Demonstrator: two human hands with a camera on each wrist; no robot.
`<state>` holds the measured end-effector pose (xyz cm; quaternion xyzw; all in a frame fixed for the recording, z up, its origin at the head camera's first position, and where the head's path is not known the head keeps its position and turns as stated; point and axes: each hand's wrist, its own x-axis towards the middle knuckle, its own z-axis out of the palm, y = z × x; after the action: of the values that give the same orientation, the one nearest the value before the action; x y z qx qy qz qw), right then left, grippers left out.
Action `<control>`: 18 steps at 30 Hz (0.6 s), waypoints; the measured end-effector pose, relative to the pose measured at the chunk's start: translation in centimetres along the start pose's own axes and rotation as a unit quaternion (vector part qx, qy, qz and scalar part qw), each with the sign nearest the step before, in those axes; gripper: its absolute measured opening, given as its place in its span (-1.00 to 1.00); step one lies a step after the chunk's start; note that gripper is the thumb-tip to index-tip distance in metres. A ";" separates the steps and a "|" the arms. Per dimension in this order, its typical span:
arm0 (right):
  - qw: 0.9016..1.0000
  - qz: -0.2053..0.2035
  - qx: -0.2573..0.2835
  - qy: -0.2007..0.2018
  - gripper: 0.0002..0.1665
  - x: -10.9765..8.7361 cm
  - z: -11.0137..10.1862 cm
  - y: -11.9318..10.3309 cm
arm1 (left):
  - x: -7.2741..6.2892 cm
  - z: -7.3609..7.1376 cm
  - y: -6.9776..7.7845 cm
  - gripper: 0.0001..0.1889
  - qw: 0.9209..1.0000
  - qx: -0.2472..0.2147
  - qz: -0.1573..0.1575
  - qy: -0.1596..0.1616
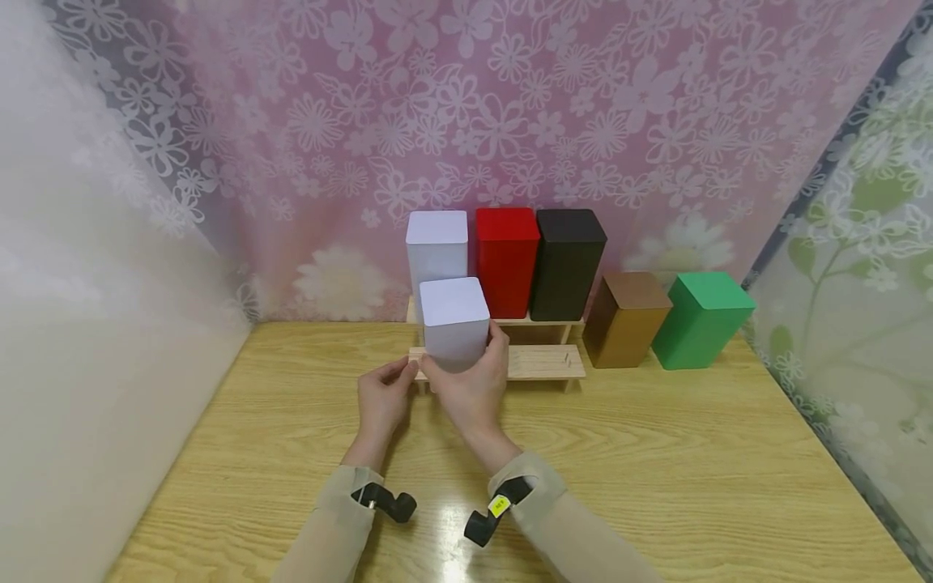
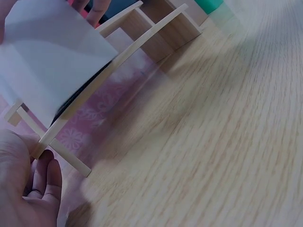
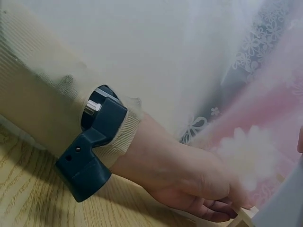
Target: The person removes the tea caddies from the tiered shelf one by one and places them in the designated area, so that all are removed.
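My right hand (image 1: 475,393) grips the lower part of a white box (image 1: 455,306), thumb on its left side and fingers on its right. The box stands on the left part of the lower step of a two-step wooden rack (image 1: 543,362). At that step's left end, my left hand (image 1: 382,398) pinches the wood. The left wrist view shows the left hand's fingers (image 2: 42,182) curled below the board's end and the box's dark bottom edge along the board. On the upper step behind stand another white box (image 1: 437,229), a red box (image 1: 507,263) and a black box (image 1: 568,267).
Right of the rack, a brown box (image 1: 628,324) and a green box (image 1: 703,320) stand on the wood-grain table (image 1: 656,470). A pink flowered curtain (image 1: 510,105) hangs right behind the rack, with pale sheets at both sides.
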<state>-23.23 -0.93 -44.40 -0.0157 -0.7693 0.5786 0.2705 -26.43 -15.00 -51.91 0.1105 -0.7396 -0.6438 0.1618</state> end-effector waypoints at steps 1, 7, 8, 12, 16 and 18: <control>1.000 -0.001 0.004 0.002 0.15 0.0 -0.2 0.1 | 0.0 0.0 -0.1 -0.71 1.000 0.001 0.003 0.000; 0.999 -0.022 0.033 0.009 0.09 0.3 -1.9 0.3 | 0.1 0.1 -0.2 -0.70 1.000 -0.004 0.006 -0.004; 0.999 -0.024 0.035 0.008 0.08 0.4 -2.2 0.3 | 0.1 0.1 -0.2 -0.70 1.000 -0.005 0.005 -0.004; 0.998 -0.044 0.046 0.007 0.07 0.5 -3.7 0.4 | 0.2 0.2 -0.3 -0.71 1.000 0.001 0.005 0.000; 0.996 -0.075 0.049 0.007 0.07 0.6 -5.4 0.4 | 0.2 0.2 -0.4 -0.71 1.000 0.008 0.008 0.001; 0.995 -0.086 0.047 0.006 0.06 0.6 -6.3 0.5 | 0.2 0.1 -0.4 -0.70 1.000 0.004 0.009 0.001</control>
<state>-21.17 4.96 -43.42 0.0596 -0.7382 0.5886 0.3242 -26.65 -14.98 -52.31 0.1053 -0.7431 -0.6390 0.1683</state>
